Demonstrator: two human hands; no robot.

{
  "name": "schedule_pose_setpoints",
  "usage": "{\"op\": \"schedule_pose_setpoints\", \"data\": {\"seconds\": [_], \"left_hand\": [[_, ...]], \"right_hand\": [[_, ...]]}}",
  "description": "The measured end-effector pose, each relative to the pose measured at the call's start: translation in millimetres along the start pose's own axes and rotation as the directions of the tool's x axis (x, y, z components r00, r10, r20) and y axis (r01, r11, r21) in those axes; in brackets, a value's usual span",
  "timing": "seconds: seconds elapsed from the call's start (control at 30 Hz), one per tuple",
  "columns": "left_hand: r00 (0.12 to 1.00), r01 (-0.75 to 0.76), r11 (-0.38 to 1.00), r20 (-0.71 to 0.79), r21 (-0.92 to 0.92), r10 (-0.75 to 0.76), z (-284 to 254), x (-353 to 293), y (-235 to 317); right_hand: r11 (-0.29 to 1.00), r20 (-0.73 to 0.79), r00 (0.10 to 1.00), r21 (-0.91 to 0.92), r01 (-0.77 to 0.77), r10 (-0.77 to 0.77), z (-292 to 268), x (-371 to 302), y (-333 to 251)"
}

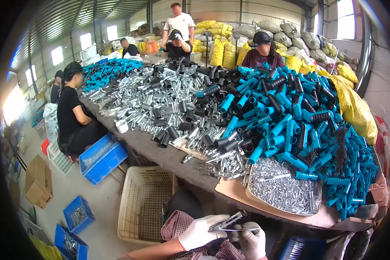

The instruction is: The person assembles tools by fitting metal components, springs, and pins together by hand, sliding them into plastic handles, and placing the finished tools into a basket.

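The left hand, in a white glove, has its grip closed around a silvery metal tube with a small coil at its far end; the tube is held in the air above the person's lap, tilted up toward the right. The right hand, also gloved, has its thumb and fingers pinched together on a thin rod, which runs between the two hands just below the tube. Checked cloth shows beside the left hand. In front of the hands, the table bears a heap of silvery metal parts mixed with black sleeves, and to its right a tall pile of blue handles. Near the table's front edge, a shallow tray holds many small shiny pieces. A cream crate stands on the floor left of the hands, and a dark blue box of thin metal rods is at the lower right. Other people sit around the table, with one standing behind.
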State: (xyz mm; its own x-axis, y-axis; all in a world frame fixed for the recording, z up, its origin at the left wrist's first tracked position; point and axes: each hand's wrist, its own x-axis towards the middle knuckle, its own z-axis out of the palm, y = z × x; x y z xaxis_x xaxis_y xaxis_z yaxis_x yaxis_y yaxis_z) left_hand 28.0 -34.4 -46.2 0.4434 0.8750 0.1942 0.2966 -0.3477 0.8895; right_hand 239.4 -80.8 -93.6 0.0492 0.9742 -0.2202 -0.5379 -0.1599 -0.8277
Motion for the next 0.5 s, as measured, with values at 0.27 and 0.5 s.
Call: {"op": "schedule_pose_setpoints", "data": {"seconds": [0.27,0.5], "left_hand": [[0.991,-0.047,0.998,-0.13,-0.05,0.04,-4,1,12],[0.992,-0.059,0.998,-0.114,-0.002,0.058,-6,5,16]], "right_hand": [[0.988,0.08,0.994,-0.139,-0.06,0.071,-2,-8,-18],[0.96,0.108,0.993,-0.28,-0.025,0.057,-9,-6,-22]]}}
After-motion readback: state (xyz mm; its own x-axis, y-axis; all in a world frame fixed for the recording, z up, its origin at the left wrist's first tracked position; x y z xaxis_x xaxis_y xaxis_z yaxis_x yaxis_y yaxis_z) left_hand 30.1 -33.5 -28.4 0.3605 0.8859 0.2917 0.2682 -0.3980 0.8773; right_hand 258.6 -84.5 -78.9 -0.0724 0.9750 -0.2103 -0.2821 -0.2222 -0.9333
